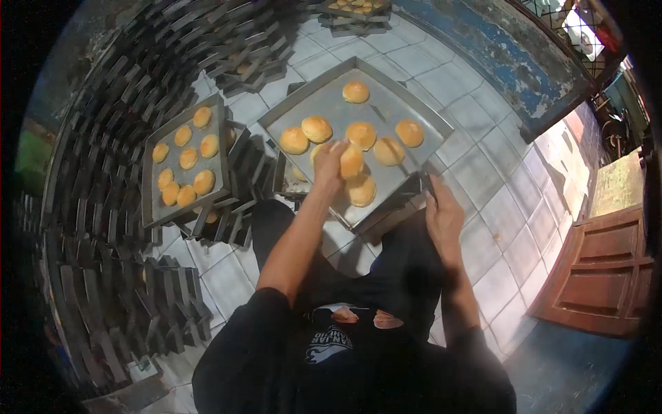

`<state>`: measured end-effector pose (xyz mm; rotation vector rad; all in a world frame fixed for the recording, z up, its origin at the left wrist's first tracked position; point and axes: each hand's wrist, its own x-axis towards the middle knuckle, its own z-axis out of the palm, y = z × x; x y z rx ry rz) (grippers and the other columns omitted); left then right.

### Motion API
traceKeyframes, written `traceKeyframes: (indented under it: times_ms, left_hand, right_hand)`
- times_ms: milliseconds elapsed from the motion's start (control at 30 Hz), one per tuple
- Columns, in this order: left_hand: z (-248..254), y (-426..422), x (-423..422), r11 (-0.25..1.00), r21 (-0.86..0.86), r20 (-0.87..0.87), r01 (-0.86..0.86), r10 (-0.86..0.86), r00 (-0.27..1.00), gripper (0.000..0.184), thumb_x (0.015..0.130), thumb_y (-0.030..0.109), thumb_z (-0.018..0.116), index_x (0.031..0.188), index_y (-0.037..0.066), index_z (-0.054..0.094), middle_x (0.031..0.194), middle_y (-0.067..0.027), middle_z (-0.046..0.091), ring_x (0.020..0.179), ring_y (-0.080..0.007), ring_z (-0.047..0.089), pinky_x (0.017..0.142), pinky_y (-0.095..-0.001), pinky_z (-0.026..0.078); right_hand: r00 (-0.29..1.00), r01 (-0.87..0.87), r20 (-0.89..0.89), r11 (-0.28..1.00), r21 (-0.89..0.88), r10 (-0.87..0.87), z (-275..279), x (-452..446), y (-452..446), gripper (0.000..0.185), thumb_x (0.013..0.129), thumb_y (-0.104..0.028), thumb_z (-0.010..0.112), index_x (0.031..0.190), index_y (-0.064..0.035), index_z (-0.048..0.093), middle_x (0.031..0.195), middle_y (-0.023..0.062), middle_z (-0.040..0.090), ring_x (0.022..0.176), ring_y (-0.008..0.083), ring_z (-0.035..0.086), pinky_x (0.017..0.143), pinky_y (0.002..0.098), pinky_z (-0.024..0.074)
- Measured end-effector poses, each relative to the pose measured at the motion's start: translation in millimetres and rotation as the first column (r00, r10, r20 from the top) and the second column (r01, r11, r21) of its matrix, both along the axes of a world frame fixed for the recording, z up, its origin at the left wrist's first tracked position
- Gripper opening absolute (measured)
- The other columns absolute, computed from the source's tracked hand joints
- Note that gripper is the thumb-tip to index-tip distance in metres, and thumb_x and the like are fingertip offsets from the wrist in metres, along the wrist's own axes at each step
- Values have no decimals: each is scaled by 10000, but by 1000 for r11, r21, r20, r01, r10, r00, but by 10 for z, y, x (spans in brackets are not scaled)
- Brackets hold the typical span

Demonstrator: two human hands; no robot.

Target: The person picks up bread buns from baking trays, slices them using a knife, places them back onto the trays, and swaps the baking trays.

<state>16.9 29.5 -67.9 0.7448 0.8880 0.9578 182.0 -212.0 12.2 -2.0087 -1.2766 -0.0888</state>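
Note:
A large metal baking tray (386,114) lies in front of me with several golden-topped round buns on it. My left hand (329,168) reaches over the tray, fingers curled against a bun (352,161) that appears tilted in its grip. Another bun (360,190) is just below it, near the tray's front corner. At the tray's right side, my right hand (446,210) is closed around a thin dark thing (427,185). Whether this is a tool or the edge of a tray beneath cannot be made out.
To the left, a smaller tray of buns (222,165) rests on stacked trays. Many dark metal trays (117,228) are piled along the left side. More buns (355,5) sit at the back. White floor tiles (483,172) and a brown wooden door panel (600,265) are on the right.

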Motion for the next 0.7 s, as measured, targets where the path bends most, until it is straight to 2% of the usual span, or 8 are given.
traceKeyframes:
  times_ms: [100, 200, 267, 333, 433, 567, 633, 700]
  left_hand:
    - [-40, 897, 96, 994, 32, 146, -104, 99, 984, 554, 946, 250, 766, 1350, -60, 548, 1196, -151, 664, 961, -220, 683, 774, -369, 594]
    - [547, 1095, 186, 982, -42, -57, -183, 181, 982, 582, 938, 275, 763, 1350, -75, 546, 1255, -176, 642, 1008, -219, 671, 786, -353, 578]
    - [319, 1272, 294, 843, 465, -333, -269, 448, 830, 637, 943, 307, 759, 1411, -51, 516, 1274, -158, 664, 1075, -267, 676, 943, -412, 540]
    - [268, 1026, 377, 838, 524, -329, -153, 365, 871, 633, 949, 310, 743, 1410, -63, 523, 1302, -182, 662, 1087, -264, 680, 944, -395, 526]
    - [-145, 953, 525, 685, 591, -660, 426, 106, 744, 598, 972, 385, 681, 1357, -62, 587, 1228, -243, 698, 1150, -316, 684, 974, -401, 523]
    - [-346, 1000, 850, 701, 479, -865, 529, 274, 421, 650, 915, 510, 698, 1261, -39, 675, 1180, -261, 717, 1111, -381, 701, 952, -426, 540]
    - [-210, 1001, 827, 759, 192, -974, 622, 67, 218, 785, 817, 616, 736, 1273, -20, 680, 1207, -272, 710, 1121, -405, 695, 945, -447, 542]
    - [-71, 955, 798, 723, 145, -974, 676, -17, 227, 826, 784, 635, 750, 1302, -3, 662, 1210, -265, 711, 1123, -404, 694, 934, -451, 546]
  right_hand:
    - [996, -12, -84, 1000, -3, 12, -229, -9, -201, 367, 972, -119, 610, 1335, -92, 655, 998, 150, 670, 900, 363, 677, 772, 418, 539]
    - [997, 47, -61, 999, -22, -48, -529, -23, -365, 380, 965, -114, 618, 1343, -92, 649, 993, 166, 664, 901, 373, 676, 771, 420, 539]
    - [995, 69, -71, 998, 3, -69, -592, -49, -406, 382, 964, -111, 623, 1343, -75, 644, 999, 170, 667, 905, 378, 676, 775, 425, 540]
    - [992, 94, -81, 995, 25, -91, -626, -58, -372, 384, 962, -107, 627, 1343, -58, 639, 1004, 174, 670, 909, 384, 676, 779, 431, 541]
    - [984, 143, -106, 989, 25, -140, -617, -25, -331, 377, 959, -94, 634, 1329, -22, 636, 1008, 177, 676, 913, 384, 681, 775, 432, 546]
    - [991, 120, -70, 992, 34, -118, -630, 25, -372, 366, 970, -91, 625, 1327, -8, 631, 1031, 190, 678, 909, 388, 685, 756, 424, 552]
    - [988, 110, -114, 994, 19, -107, -587, 23, -379, 361, 990, -112, 614, 1337, -14, 625, 1064, 198, 677, 931, 388, 682, 773, 428, 547]
    - [983, 115, -147, 993, 35, -109, -584, 22, -395, 363, 996, -121, 612, 1344, -20, 622, 1069, 195, 674, 948, 388, 678, 793, 433, 542]
